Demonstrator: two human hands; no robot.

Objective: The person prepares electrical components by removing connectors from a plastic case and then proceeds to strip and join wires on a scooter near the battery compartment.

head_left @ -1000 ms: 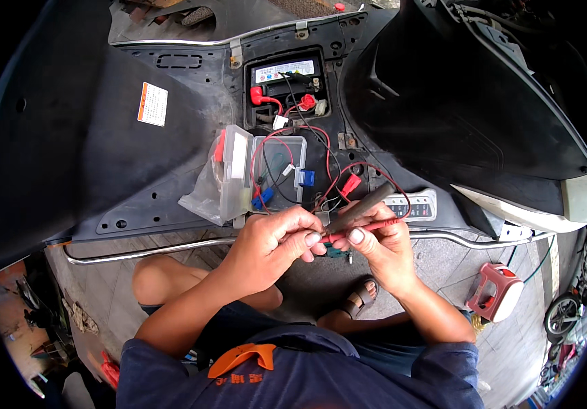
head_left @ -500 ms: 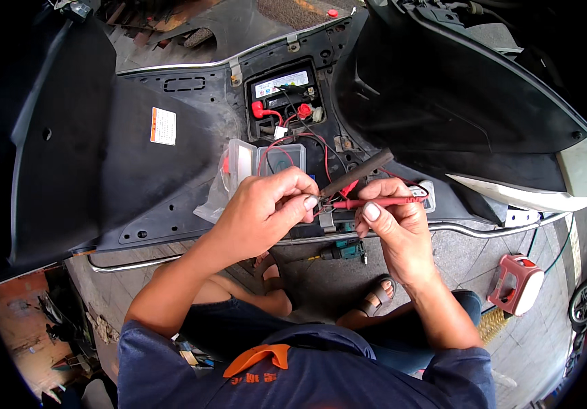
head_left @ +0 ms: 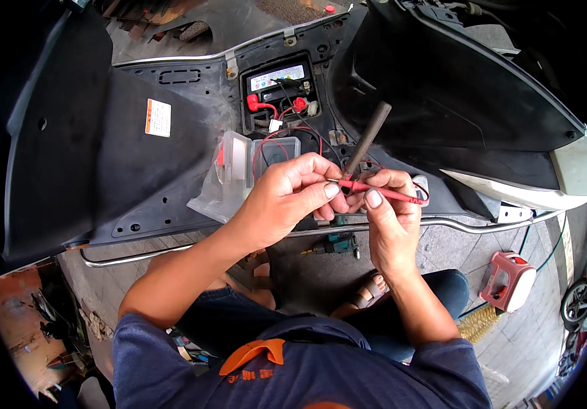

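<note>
My right hand [head_left: 395, 215] is closed round a red test probe [head_left: 390, 193], thumb along its body, its tip pointing left. A lead curls from the probe's back end. Close by on the left, my left hand [head_left: 293, 194] is pinched at the probe's tip. A dark sleeve-like tube [head_left: 367, 140] rises from between the hands, its lower end at my left fingertips, which seem to grip it; the exact contact is hidden. Beyond them a battery [head_left: 280, 80] sits in an open bay, with a red terminal cover [head_left: 255, 102] and a black clip [head_left: 292, 84].
A clear plastic box [head_left: 234, 178] with its lid raised stands on the scooter's black floorboard [head_left: 170, 163], left of my hands. A metal rail [head_left: 136, 257] runs along the near edge. On the ground are a teal power drill [head_left: 338, 245] and a pink-and-white lamp-like object [head_left: 508, 281].
The tube has swung from a low slant to nearly upright. My left hand has shifted right, and the hands are now closer together, with the probe's tip at my left fingertips.
</note>
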